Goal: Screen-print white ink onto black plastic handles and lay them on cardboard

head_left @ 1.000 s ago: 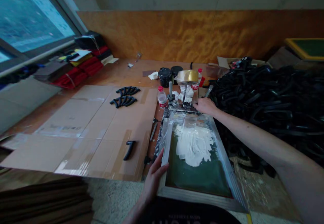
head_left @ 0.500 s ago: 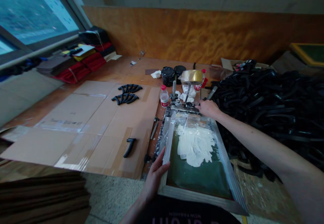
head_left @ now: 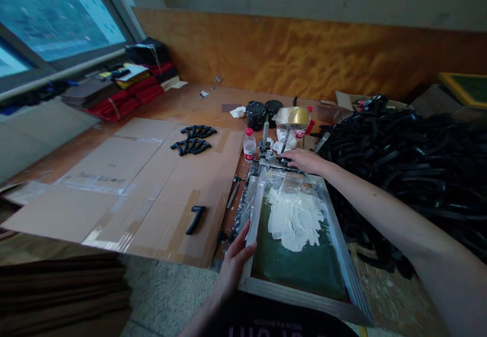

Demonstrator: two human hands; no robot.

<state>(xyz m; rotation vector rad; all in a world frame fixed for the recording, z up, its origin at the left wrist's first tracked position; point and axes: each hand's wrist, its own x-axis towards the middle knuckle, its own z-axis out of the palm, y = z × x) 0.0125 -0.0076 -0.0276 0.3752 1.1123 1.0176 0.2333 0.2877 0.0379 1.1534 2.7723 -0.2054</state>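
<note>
My left hand (head_left: 236, 258) is closed around the left side of a wooden-framed printing screen (head_left: 300, 296), near its front corner. A thick smear of white ink (head_left: 297, 220) lies on the screen's green mesh. At the far end, the frame sits against a metal hinge clamp (head_left: 272, 161) with an upright post. My right hand (head_left: 306, 160) reaches over that clamp, fingers stretched to the left at a dark knob; whether they touch it I cannot tell. A roll of tape (head_left: 292, 117) is just beyond these fingers.
Flattened cardboard (head_left: 144, 174) covers the left of the table, with curved black handles (head_left: 192, 146) in rows and a single handle (head_left: 195, 220) nearer me. A small bottle (head_left: 249, 145) and black tubs (head_left: 255, 115) stand behind. To the right is a large pile of black parts (head_left: 403, 159).
My right hand has moved left along the clamp, from its right end toward the middle. My left hand keeps its hold on the frame. The view has shifted slightly.
</note>
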